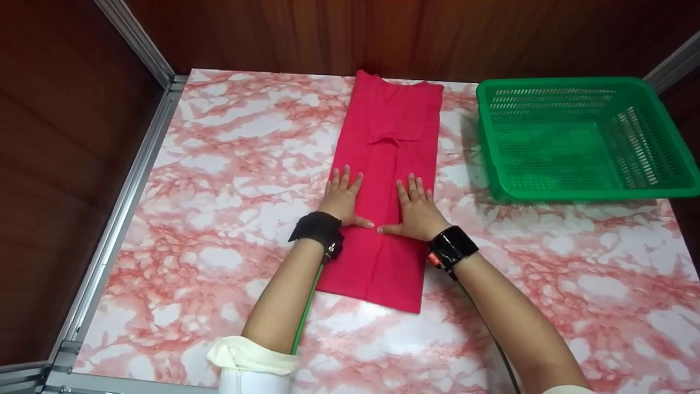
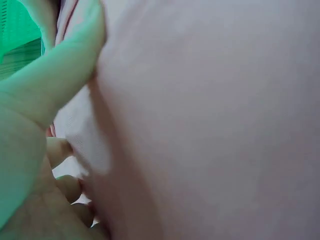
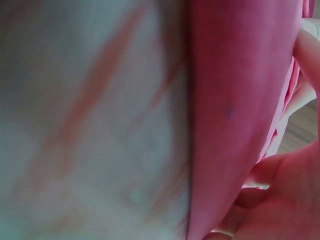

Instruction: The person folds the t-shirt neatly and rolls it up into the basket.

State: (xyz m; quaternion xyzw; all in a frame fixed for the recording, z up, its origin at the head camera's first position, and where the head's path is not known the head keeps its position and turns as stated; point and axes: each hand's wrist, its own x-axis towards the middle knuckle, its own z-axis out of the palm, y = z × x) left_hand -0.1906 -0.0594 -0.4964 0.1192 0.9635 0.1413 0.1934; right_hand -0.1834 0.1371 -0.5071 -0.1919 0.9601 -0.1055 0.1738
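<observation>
A red garment (image 1: 377,262), folded into a long narrow strip, lies on the marbled table with a lengthwise seam or fold edge down its middle. On its left half rests my left hand (image 1: 342,200), fingers spread and pointing away from me. My right hand (image 1: 420,214) lies flat on the right half, also with straight fingers. The two thumbs point toward each other, a small gap apart. In the left wrist view the garment (image 2: 210,120) looks pale and fills most of the picture beside the thumb. The right wrist view shows the garment's edge (image 3: 235,100) against the table.
A green plastic basket (image 1: 574,192) with slotted walls stands at the right rear of the table. The red-and-white marbled table (image 1: 229,191) extends around the garment. Dark wooden panels (image 1: 273,33) rise at the back and sides, with a metal rail (image 1: 120,219) along the left.
</observation>
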